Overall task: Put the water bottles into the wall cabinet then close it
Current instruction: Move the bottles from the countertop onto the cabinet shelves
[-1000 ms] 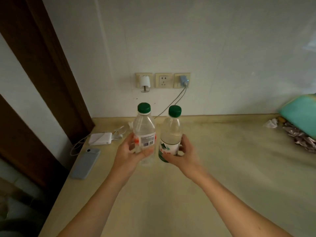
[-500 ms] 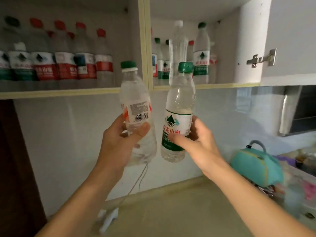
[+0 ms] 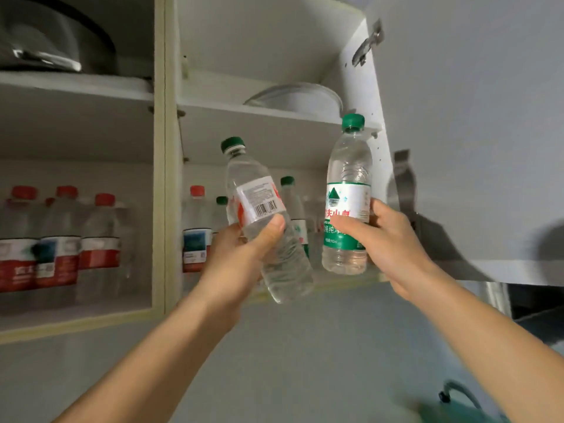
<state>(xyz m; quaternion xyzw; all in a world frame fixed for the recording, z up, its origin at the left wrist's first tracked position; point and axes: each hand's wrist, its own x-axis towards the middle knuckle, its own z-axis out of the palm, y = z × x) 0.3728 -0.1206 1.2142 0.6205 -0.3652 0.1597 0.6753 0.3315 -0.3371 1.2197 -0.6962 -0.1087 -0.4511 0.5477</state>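
My left hand point(image 3: 244, 254) grips a clear water bottle point(image 3: 259, 206) with a green cap and a barcode label, tilted to the left. My right hand point(image 3: 387, 242) grips a second, green-labelled bottle point(image 3: 346, 190), nearly upright. Both bottles are raised in front of the right compartment of the open wall cabinet point(image 3: 160, 178). The cabinet's white door point(image 3: 473, 117) stands open at the right, with a metal hinge point(image 3: 366, 44) near its top.
Several red-capped bottles point(image 3: 61, 239) fill the lower left compartment, and more bottles point(image 3: 198, 227) stand in the lower right one. A white dish point(image 3: 293, 97) lies on the upper right shelf, a metal pan point(image 3: 45, 41) on the upper left. A teal object point(image 3: 457, 407) sits at the bottom right.
Both hands have risen with their bottles from the counter to the front of the lower right compartment. My view has tipped upward, showing the cabinet's upper shelves.
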